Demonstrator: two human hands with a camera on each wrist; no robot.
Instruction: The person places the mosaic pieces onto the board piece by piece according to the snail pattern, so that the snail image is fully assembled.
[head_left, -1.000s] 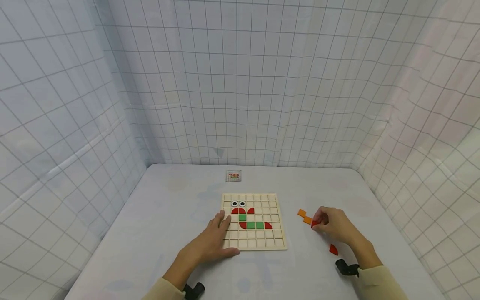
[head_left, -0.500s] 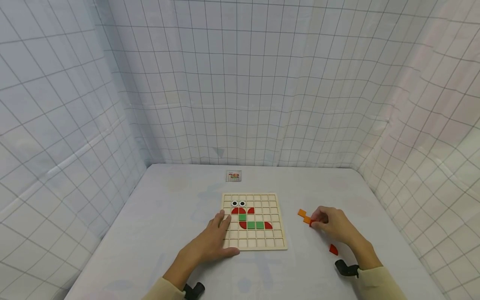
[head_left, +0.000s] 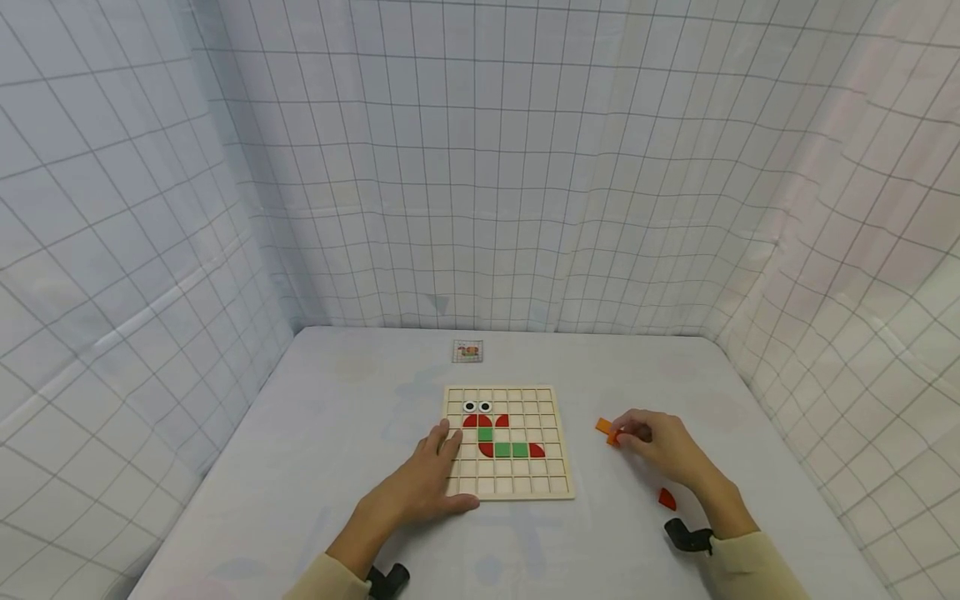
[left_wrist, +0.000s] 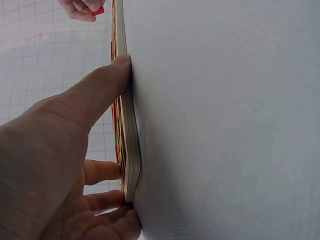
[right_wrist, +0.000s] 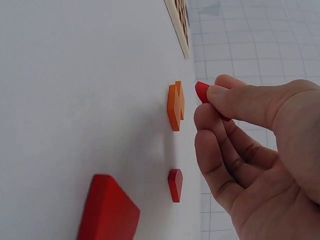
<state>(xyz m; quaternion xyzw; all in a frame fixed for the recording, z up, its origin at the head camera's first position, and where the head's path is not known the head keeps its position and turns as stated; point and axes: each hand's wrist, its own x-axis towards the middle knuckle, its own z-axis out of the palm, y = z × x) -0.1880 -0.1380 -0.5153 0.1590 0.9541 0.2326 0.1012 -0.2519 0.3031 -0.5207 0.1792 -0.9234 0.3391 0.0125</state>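
Observation:
My right hand (head_left: 660, 442) pinches a red quarter-circle tile (right_wrist: 202, 92) between thumb and fingertips, raised off the table in the right wrist view. Two orange tiles (head_left: 603, 426) lie beside it, partly overlapped by the fingers in the head view. My left hand (head_left: 427, 479) rests at the near left corner of a wooden grid board (head_left: 555, 487), thumb along the front edge and fingers spread at the left side. On the board sit two eye tiles (head_left: 477, 407), several red rounded tiles (head_left: 537, 451) and green square tiles (head_left: 502, 450).
Another red tile (head_left: 667, 499) lies under my right forearm; the right wrist view shows a red tile (right_wrist: 175, 185) and a closer red one (right_wrist: 110, 212). A small picture card (head_left: 468, 352) lies behind the board. Gridded white curtains (head_left: 495, 208) surround the table.
My right hand has shifted slightly left with the red tile, which now overlaps an orange tile in the head view. The left hand and the board stay put.

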